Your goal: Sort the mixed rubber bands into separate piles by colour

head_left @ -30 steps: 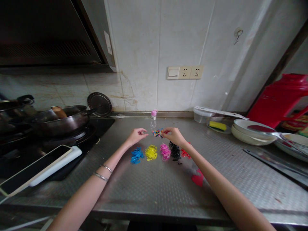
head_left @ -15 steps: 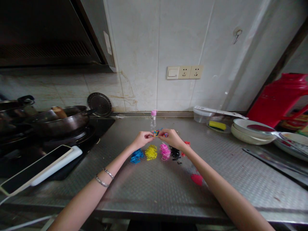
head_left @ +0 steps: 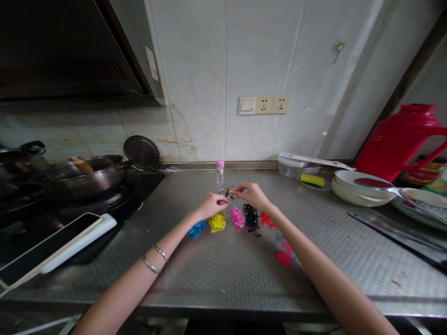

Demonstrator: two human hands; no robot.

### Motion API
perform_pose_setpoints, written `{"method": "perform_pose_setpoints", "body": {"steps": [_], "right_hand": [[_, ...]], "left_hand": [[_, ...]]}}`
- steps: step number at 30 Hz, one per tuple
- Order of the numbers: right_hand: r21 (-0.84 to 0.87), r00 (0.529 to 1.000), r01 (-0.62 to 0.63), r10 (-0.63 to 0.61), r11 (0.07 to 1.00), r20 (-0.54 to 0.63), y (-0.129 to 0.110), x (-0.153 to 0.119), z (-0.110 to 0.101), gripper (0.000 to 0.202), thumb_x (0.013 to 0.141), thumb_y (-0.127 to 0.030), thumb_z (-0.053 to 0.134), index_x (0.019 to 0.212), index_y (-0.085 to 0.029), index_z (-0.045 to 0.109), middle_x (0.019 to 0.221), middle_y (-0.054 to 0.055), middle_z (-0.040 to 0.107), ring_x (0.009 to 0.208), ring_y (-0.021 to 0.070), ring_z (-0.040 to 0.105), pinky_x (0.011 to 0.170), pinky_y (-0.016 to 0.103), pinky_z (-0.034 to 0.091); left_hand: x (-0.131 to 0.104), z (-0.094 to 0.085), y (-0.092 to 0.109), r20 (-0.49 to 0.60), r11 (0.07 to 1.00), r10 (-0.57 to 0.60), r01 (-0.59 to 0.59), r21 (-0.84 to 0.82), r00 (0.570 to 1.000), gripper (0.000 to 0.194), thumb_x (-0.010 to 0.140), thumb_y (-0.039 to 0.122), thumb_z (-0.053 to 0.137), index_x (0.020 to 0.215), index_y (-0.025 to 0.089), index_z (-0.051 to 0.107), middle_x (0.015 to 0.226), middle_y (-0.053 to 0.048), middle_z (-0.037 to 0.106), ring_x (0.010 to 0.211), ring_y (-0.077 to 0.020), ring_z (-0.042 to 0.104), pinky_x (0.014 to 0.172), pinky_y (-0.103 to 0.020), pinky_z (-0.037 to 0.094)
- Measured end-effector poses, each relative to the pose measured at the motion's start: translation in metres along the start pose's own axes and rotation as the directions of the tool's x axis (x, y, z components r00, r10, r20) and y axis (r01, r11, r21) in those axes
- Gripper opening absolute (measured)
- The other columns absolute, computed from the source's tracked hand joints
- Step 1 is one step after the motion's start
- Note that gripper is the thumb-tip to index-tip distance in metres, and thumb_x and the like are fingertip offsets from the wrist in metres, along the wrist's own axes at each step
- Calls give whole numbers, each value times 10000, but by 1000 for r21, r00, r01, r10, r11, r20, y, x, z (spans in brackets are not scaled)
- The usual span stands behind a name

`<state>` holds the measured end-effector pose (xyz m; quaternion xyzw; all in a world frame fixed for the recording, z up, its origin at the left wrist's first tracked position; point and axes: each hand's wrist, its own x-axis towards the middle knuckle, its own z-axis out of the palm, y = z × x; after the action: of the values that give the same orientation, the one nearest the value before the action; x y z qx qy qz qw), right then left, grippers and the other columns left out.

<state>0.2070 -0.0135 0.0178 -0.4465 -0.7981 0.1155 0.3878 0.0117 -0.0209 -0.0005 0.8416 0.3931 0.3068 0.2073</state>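
A small mixed heap of colourful rubber bands point(head_left: 227, 191) lies on the metal counter between both hands. My right hand point(head_left: 253, 195) reaches its right side, thumb and fingers pinched at the edge of the heap; what they pinch is too small to make out. My left hand point(head_left: 211, 204) is just in front and to the left, fingertips pressed together, their content hidden. Nearer to me lie sorted piles in a row: blue bands point(head_left: 197, 228), yellow bands point(head_left: 217, 222), pink bands point(head_left: 237, 219), black bands point(head_left: 251, 217) and red bands point(head_left: 267, 220).
Behind the heap stands a small clear bottle with a pink cap point(head_left: 220, 172). A pink-red flat piece point(head_left: 283, 255) lies near my right forearm. Left are a phone point(head_left: 52, 251) and a pan point(head_left: 84, 179); right are bowls point(head_left: 361, 193), a sponge point(head_left: 312, 180) and a red thermos point(head_left: 398, 139).
My hands have moved apart: the right one up and slightly right, the left a little down. The mixed heap and the red pile now show more. The view has shifted slightly.
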Motion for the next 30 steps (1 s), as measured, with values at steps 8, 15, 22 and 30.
{"method": "perform_pose_setpoints", "body": {"steps": [8, 15, 22, 30], "right_hand": [[-42, 1000, -17, 17, 999, -1, 2, 0, 0, 137, 705, -252, 540, 728, -187, 658, 746, 22, 664, 702, 133, 578, 680, 230, 419], [-78, 1000, -20, 21, 997, 17, 4, 0, 0, 142, 711, -267, 536, 737, -199, 658, 754, 17, 663, 711, 133, 580, 694, 229, 417], [-110, 992, 21, -7, 994, 129, -6, -7, 13, 140, 709, -237, 538, 773, -205, 658, 801, 23, 656, 753, 141, 579, 705, 223, 413], [-114, 951, 151, -113, 982, 289, -29, -18, 39, 166, 719, -243, 526, 813, -208, 658, 842, 30, 651, 785, 138, 577, 706, 215, 408]], "left_hand": [[-3, 13, 23, 141, 993, 38, -53, 103, 989, 244, 730, 319, 548, 865, 158, 674, 627, -15, 615, 563, -108, 502, 540, -191, 329], [0, 0, 10, 108, 997, -2, -6, 73, 994, 290, 704, 360, 572, 862, 141, 674, 578, -2, 585, 518, -94, 461, 507, -191, 312], [-4, -51, -29, -10, 993, -116, 115, -15, 993, 265, 720, 331, 524, 753, 115, 674, 628, -37, 629, 532, -107, 500, 518, -202, 358], [-8, -60, -52, -85, 985, -168, 164, -52, 982, 317, 723, 380, 506, 733, 109, 670, 505, -12, 563, 489, -100, 475, 487, -193, 339]]}}
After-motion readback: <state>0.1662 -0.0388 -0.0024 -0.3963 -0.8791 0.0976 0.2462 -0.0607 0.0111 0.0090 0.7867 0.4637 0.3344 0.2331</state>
